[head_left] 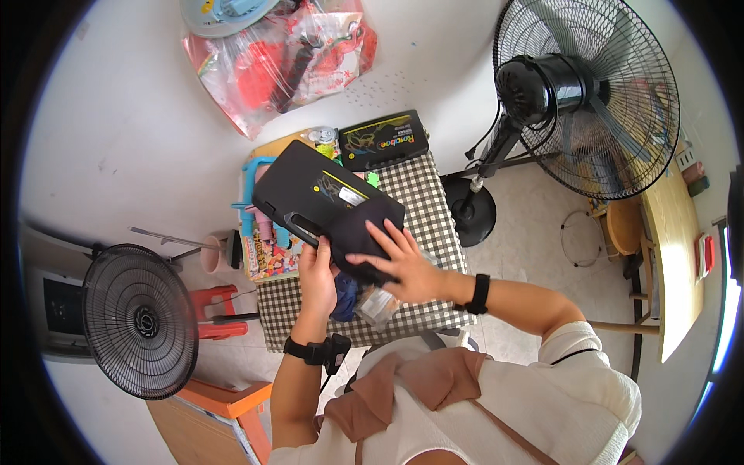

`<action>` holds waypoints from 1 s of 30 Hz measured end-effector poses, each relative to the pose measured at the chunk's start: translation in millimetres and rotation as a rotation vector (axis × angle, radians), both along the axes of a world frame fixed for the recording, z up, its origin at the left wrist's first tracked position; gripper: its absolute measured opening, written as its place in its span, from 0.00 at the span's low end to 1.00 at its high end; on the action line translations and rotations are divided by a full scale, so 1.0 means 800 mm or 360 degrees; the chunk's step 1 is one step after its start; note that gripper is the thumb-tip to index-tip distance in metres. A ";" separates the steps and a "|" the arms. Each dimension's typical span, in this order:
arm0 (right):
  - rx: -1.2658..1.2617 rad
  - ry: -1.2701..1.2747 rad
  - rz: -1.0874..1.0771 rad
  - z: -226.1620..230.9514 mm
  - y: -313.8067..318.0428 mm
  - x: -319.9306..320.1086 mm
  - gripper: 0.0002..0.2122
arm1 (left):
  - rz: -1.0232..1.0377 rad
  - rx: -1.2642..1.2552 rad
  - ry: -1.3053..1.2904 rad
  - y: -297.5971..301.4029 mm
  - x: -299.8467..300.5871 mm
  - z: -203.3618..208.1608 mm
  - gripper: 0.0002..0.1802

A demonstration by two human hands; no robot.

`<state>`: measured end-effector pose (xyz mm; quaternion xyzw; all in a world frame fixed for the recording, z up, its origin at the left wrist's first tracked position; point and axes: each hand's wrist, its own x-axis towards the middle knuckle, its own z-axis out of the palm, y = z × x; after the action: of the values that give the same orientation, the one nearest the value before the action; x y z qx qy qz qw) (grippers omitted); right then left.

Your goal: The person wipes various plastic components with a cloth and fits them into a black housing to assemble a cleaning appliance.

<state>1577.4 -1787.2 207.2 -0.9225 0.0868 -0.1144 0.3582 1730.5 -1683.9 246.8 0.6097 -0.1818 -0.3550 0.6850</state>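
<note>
A black plastic carrying case [298,182] with a handle slot is tilted above the table. My left hand [315,277] grips its near edge beside the handle, the thumb up and the other fingers partly hidden. Over the case's right end lies a dark cloth [356,232]. My right hand [399,262] rests on this cloth with its fingers spread, slightly blurred. Under my hands, a dark blue cloth [344,301] and a clear plastic bag [377,307] lie on the checkered tablecloth [291,310].
A second black case [385,141] lies at the table's back edge. Blue and pink plastic toys [260,213] sit at its left. Standing fans flank the table, one right [546,89] and one left [146,319]. A red stool [217,310] is beside the left fan.
</note>
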 end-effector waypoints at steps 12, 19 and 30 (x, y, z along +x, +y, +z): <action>0.1734 -0.0384 -0.1190 -0.088 -0.079 0.056 0.33 | 0.0095 -0.0075 0.0082 -0.037 -0.031 -0.023 0.11; 0.2623 -0.0054 -0.1010 -0.064 -0.050 0.023 0.25 | 0.0210 0.0010 0.0024 -0.053 -0.041 -0.077 0.13; 0.1261 0.0780 -0.1039 -0.113 -0.058 -0.109 0.17 | -0.0080 0.0183 0.0629 -0.038 -0.067 -0.177 0.11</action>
<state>1490.2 -1833.9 117.1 -0.6427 0.4844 0.0395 0.5923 1676.9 -1714.5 105.2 0.5615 -0.0384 -0.4946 0.6623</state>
